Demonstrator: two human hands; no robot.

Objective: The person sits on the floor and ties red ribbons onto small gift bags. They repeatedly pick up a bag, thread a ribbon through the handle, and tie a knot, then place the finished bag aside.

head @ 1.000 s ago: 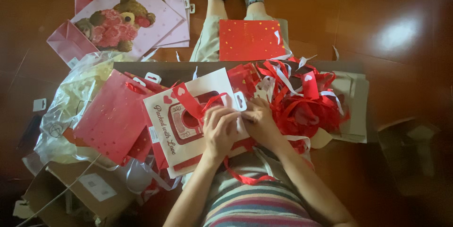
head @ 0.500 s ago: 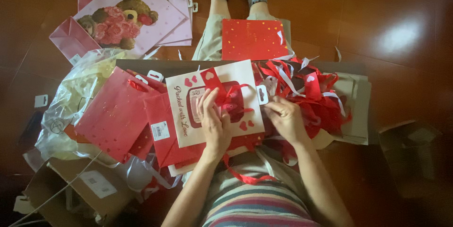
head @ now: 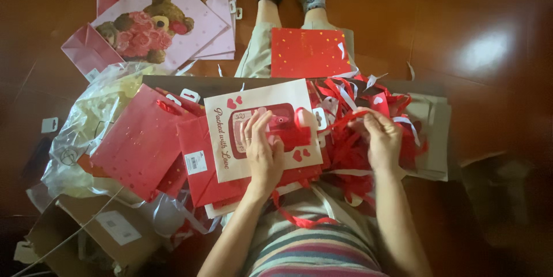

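My left hand (head: 264, 151) lies flat on a cream gift bag (head: 230, 156) that has red hearts and a red ribbon handle, pressing it onto my lap. My right hand (head: 382, 137) pinches a strand in a tangled heap of red and white ribbons (head: 345, 98) to the right of the bag. Under the cream bag lie several flat red gift bags (head: 141, 141). Another red bag with small dots (head: 308, 52) rests on my legs further out.
A pile of pink bags, the top one with a teddy bear picture (head: 152, 23), lies on the wooden floor at upper left. Clear plastic wrap (head: 86, 121) and a cardboard box (head: 98, 236) sit at left. Flat brown paper (head: 435, 133) lies at right.
The cream bag has shifted right and now lies flat under my left hand. My right hand has moved off the bag to the right into the ribbon heap.
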